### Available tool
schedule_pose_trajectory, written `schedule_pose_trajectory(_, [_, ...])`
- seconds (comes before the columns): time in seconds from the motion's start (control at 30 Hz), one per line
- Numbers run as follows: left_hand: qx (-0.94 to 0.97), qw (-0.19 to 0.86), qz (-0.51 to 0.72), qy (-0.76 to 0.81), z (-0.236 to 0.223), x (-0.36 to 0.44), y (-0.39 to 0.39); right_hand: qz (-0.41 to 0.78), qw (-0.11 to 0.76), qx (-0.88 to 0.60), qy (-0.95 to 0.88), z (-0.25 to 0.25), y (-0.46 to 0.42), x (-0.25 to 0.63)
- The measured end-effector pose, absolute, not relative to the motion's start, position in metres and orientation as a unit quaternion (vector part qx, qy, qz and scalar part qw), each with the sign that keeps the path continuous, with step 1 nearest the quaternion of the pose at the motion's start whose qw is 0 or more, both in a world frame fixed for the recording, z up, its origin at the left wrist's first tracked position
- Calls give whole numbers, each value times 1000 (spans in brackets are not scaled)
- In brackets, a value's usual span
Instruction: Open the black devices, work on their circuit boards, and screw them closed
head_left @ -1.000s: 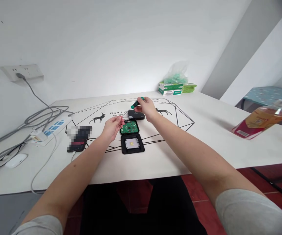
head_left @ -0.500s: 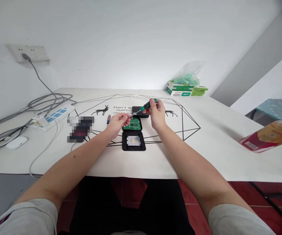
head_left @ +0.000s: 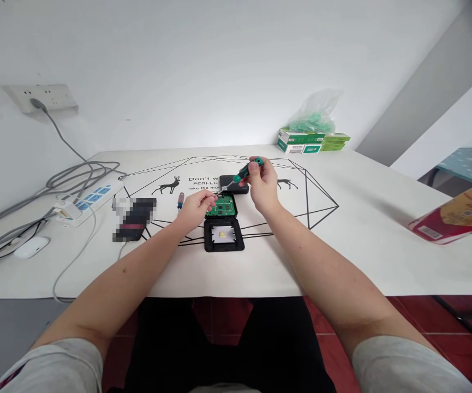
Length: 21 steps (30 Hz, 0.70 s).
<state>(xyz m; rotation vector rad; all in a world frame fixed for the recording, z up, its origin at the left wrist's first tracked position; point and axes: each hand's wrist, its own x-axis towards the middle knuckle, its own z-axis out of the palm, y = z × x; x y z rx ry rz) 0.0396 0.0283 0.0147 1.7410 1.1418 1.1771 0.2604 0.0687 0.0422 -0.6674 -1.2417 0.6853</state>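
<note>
My right hand [head_left: 263,186] is closed around the handle of a green-and-black screwdriver [head_left: 244,172]. Its metal shaft slants down and left to the fingertips of my left hand [head_left: 198,209]. Those fingers are pinched together at the shaft's tip; whatever is between them is too small to make out. Just under the fingertips lies a green circuit board [head_left: 225,206] in a black case. Closer to me, a black square cover [head_left: 208,240] lies with a silvery plate [head_left: 224,234] inside it. Behind the board sits another black box-like piece [head_left: 242,188], partly hidden by the screwdriver and right hand.
A second screwdriver [head_left: 180,200] lies left of my left hand. Further left are a blurred dark object [head_left: 135,218], a power strip [head_left: 92,202] with cables, a white case [head_left: 31,247] and glasses [head_left: 10,245]. Green boxes [head_left: 301,141] stand at the back; a plastic package [head_left: 456,215] is at right.
The camera view has shifted slightly. Both hands keep nearly the same place over the circuit board, with the screwdriver still held at the left fingertips.
</note>
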Motion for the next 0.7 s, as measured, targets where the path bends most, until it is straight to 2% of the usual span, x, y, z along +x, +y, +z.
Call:
schedule_pose_trajectory(0.17, [743,311,394,442,19,36,25,266,683,-305,-608,41,69,264])
schedule_pose_trajectory(0.7, [767,336,332,433,20,32,23,260,646,-290,-656,45,62,268])
